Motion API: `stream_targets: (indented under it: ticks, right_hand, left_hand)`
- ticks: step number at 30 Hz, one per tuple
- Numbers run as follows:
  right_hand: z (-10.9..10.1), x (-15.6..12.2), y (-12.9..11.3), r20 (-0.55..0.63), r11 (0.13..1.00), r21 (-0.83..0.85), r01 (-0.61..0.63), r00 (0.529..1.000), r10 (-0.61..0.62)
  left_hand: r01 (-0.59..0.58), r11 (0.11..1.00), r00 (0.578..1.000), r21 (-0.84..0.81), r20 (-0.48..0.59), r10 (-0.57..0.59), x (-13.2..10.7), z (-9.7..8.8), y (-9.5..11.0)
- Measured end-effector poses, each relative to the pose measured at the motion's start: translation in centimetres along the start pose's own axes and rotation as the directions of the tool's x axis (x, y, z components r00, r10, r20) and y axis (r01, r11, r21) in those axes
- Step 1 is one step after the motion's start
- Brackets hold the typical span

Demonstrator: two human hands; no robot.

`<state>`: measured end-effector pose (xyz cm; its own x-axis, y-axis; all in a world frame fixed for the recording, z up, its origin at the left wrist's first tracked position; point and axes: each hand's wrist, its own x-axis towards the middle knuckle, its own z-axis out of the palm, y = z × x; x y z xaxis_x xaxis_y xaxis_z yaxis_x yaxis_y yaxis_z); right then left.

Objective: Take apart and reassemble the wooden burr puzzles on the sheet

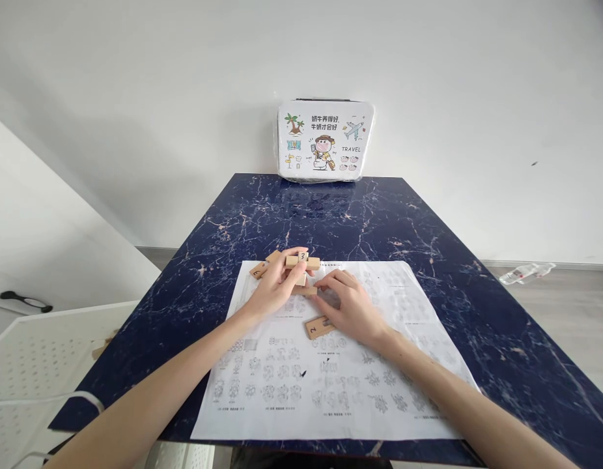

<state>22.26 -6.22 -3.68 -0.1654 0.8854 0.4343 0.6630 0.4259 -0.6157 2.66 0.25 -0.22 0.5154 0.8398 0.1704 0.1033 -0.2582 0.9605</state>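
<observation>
My left hand (275, 288) is closed around a small stack of wooden blocks (301, 262); the top one bears the number 3. My right hand (348, 306) rests beside it with fingers curled, its fingertips touching a wooden block (306, 290) low in the stack. A loose block marked 2 (317, 326) lies on the paper just under my right hand. Two more blocks (260, 268) lie behind my left hand. All of this sits on a white printed sheet (282, 378) of diagrams.
The sheet lies on a dark blue marbled table (428, 228). A white box with cartoon travel pictures (325, 140) stands at the far edge against the wall. A white perforated shelf (47, 352) is at the left. Clear wrapping (526, 271) lies on the floor at right.
</observation>
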Motion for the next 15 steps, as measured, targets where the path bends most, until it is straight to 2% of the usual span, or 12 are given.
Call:
stream_targets:
  ticks: [4, 7, 15]
  right_hand:
    - [-0.8, 0.3, -0.6, -0.072, 0.989, 0.124, -0.085, 0.993, 0.094]
    - [-1.3, 0.4, -0.9, -0.071, 0.96, 0.248, -0.129, 0.986, 0.151]
    - [-0.6, 0.4, -0.6, -0.067, 0.89, 0.411, -0.195, 0.968, 0.243]
  left_hand:
    - [0.001, 1.0, 1.0, 0.017, 0.013, -0.001, -0.1, 0.0, 0.2]
    - [-0.045, 0.996, 0.998, 0.083, 0.037, 0.042, -0.2, 0.0, 0.4]
    - [-0.097, 0.977, 0.991, 0.188, 0.112, 0.076, -0.4, -0.1, 0.6]
